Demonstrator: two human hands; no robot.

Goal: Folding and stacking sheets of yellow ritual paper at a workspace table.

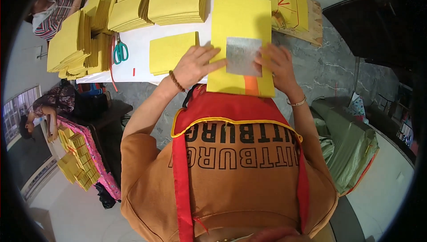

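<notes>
A silvery square is lying on a tall yellow sheet, near the right-hand end of the worktop; the sheet's long axis is running away from the wearer, its near end overhanging the worktop's near edge. The square is sitting between the two hands, its own sides running roughly parallel with the sheet's. An orange strip is showing just beyond its near edge. The left hand is reaching in from the left, fingers extended and unclenched, one fingertip meeting or nearly meeting the square's left edge. The right hand is lying nearer, its fingers overlapping the right edge; whether they are pinching or only pressing, cannot tell. Left of the left hand, a shorter yellow stack is resting near the worktop's near edge.
</notes>
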